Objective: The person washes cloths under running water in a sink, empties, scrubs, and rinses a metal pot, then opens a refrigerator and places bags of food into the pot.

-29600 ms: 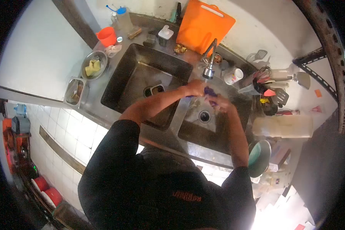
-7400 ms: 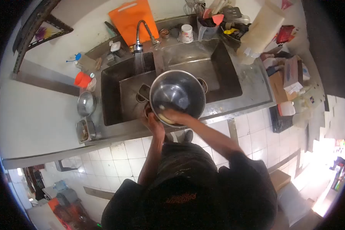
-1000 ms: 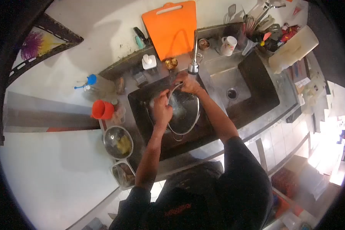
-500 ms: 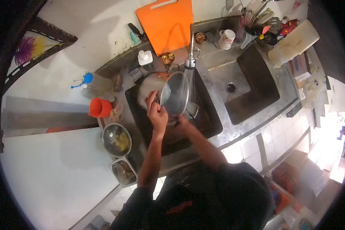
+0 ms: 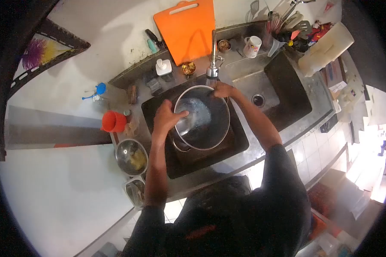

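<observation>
A large round metal bowl is over the left sink basin, its opening facing up, with some water inside. My left hand grips the bowl's left rim, the thumb over the edge and the fingers outside. At the upper right rim my right hand holds on, its fingers curled at the edge. Just behind the bowl stands the faucet, and water runs from its head down at the bowl's back rim.
An orange cutting board leans on the wall. Behind the sink are a soap dispenser and a white mug. Left are a red cup and a metal bowl with yellow pieces. The right basin has a drain.
From being tilted on its side under the water, the bowl has turned to face up. My right hand has moved from below the bowl to its upper right rim; my left hand has shifted left.
</observation>
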Demonstrator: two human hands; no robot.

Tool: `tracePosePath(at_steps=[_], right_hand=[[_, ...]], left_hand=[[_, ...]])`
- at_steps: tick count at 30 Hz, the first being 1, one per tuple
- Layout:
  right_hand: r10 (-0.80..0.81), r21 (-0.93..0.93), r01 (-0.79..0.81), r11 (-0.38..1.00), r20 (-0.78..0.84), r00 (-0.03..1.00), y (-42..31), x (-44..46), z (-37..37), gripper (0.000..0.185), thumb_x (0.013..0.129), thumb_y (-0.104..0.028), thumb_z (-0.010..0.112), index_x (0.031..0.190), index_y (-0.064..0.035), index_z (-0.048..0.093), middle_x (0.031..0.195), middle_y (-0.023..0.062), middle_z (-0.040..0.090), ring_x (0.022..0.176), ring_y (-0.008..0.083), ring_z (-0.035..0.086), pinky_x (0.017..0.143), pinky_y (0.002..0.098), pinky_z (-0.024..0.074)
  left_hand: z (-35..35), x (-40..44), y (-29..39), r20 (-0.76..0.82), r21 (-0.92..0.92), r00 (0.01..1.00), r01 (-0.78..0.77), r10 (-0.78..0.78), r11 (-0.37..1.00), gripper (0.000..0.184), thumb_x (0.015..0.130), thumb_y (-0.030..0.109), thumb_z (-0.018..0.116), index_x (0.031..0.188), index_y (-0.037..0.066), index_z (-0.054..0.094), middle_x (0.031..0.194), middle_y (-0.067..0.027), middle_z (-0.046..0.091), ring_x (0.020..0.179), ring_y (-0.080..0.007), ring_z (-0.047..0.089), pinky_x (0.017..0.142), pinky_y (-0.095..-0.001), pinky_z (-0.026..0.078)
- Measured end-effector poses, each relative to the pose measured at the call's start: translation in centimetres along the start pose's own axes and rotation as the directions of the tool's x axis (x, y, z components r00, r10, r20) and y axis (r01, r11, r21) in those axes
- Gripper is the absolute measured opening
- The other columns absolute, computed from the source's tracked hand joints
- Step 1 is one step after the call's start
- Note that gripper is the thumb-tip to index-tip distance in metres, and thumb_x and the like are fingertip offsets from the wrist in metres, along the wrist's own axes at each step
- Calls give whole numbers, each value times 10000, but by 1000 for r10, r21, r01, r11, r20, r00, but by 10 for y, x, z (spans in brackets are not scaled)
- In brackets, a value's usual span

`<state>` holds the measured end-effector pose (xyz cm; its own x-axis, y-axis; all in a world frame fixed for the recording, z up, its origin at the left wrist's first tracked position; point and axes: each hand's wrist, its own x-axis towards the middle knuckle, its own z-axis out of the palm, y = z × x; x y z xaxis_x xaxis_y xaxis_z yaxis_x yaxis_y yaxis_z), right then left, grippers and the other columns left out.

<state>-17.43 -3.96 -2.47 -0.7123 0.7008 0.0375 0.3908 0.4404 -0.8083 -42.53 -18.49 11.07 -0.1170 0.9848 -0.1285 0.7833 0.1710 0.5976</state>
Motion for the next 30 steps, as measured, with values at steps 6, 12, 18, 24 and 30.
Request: tracePosePath(at_steps=[6, 12, 18, 24, 30], right_hand=[[-150, -72, 156, 985, 77, 986, 32, 22, 20, 235, 721, -190, 689, 871, -12, 654, 872, 137, 663, 777, 262, 623, 699, 361, 491], [612, 759, 126, 638, -600, 515, 26, -16, 133, 493, 803, -224, 684, 1218, -31, 501, 1034, 119, 634, 871, 227, 624, 773, 349, 502], [386, 613, 0, 790, -497, 777, -13, -49, 308, 339, 883, -227, 522, 1140, -7, 548, 1084, 168, 595, 946, 299, 603, 790, 403, 496], [723, 959, -263, 108, 105, 682, 75, -35, 182, 335, 829, -141, 643, 1120, -11, 538, 1038, 130, 604, 913, 240, 595, 782, 387, 513], [272, 435, -148, 888, -238, 932, -1, -27, 56, 429, 790, -148, 713, 1151, 5, 540, 1040, 132, 621, 927, 185, 599, 851, 358, 495]], left_hand=[[65, 19, -30, -323, -141, 912, -309, 252, 941, 235, 655, -86, 503, 852, -29, 618, 740, -209, 580, 660, -322, 610, 580, -430, 424], [67, 9, 0, -467, -207, 865, -311, 186, 927, 468, 671, -140, 443, 1091, 0, 594, 839, -146, 595, 1022, -338, 564, 1034, -581, 225], [68, 13, -5, -541, -86, 740, -522, 400, 848, 392, 689, -139, 412, 1010, -10, 596, 1196, -156, 589, 1216, -383, 460, 1067, -585, 179], [53, -7, -5, -404, -40, 842, -406, 357, 913, 383, 688, -117, 437, 1021, -25, 604, 1140, -160, 611, 1172, -380, 492, 1011, -539, 311], [79, 24, -38, -258, -32, 923, -303, 285, 953, 181, 616, -69, 480, 755, -37, 592, 654, -169, 548, 594, -337, 514, 570, -407, 428]])
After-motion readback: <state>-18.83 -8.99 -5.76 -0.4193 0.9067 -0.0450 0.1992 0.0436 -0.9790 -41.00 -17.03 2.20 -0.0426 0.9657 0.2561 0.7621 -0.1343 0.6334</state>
